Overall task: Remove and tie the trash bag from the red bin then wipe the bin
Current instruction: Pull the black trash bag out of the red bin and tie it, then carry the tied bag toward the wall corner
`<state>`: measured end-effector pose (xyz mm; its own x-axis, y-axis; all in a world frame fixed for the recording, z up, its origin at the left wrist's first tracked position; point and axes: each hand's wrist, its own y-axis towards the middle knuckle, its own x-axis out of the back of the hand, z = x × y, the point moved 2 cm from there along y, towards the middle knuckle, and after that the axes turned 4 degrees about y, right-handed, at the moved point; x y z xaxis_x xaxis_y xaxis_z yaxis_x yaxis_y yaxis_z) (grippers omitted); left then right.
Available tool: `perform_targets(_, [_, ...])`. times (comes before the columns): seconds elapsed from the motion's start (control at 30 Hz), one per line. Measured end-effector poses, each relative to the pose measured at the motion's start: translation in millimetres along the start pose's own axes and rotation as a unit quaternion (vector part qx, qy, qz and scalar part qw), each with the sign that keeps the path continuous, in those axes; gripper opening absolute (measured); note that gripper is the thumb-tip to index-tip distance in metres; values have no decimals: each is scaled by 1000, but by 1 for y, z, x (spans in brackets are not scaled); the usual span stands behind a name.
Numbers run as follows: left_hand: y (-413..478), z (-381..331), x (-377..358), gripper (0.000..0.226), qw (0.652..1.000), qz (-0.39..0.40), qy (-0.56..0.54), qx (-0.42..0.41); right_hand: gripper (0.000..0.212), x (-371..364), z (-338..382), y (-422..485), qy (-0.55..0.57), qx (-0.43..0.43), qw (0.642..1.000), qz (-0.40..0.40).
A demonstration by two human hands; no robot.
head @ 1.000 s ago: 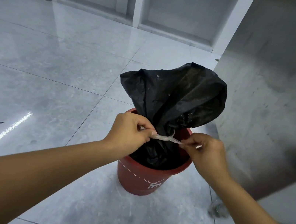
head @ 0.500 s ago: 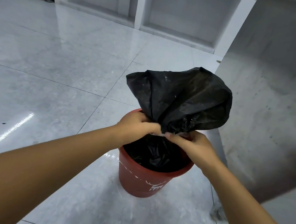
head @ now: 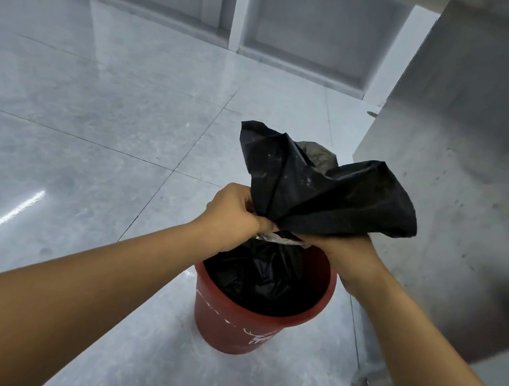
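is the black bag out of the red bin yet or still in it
Still in. The trash bag's lower part fills the red bin, while the left hand and right hand pinch its gathered neck above the rim.

the bag (head: 329, 198) was thin black plastic film, crinkled, dull and dusty on its gathered top, glossier where it sagged inside the bin (head: 235, 326). the bin was smooth red plastic with a soft sheen and white print on its wall. a clear, shiny plastic strip (head: 279, 238) lay twisted at the bag's neck. the floor (head: 93, 107) was polished grey stone-look tile, glossy enough to mirror a light streak. the panel (head: 468, 180) at the right looked like brushed metal, matt and smudged. the cabinet (head: 239, 7) behind looked painted white, smooth and matt.
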<state>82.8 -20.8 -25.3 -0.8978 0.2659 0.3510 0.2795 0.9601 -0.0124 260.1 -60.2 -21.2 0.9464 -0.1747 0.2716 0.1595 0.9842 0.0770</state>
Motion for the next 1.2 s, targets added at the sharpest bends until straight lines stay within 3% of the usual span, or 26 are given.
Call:
perform_targets(0.13, [0,-18,8,32,1000,-4,6,-3,36,3,20,8,51,-4,995,-80])
perform_targets(0.27, [-1,-53,28,17,999,-9,-43,-3,39,8,65,13,47,-26,992,-111])
perform_targets(0.5, [7,-189,102,17,992,8,-128,17,26,36,226,27,55,-80,990,-104])
perform_targets(0.67, [6,-336,203,17,975,-12,-214,62,21,50,397,47,30,-108,993,-35])
perform_targets(0.8, [-5,-439,308,20,976,-50,-197,72,22,44,536,59,11,-96,995,21])
perform_targets(0.9, [-27,-497,386,8,980,-78,-172,65,13,24,637,65,-3,-87,993,83])
perform_targets(1.07, [-69,-556,497,16,982,-149,-113,37,13,-30,752,79,-19,-39,995,88])
perform_targets(1.2, [-96,-562,576,13,973,-217,-79,9,18,-93,814,102,20,18,992,123])
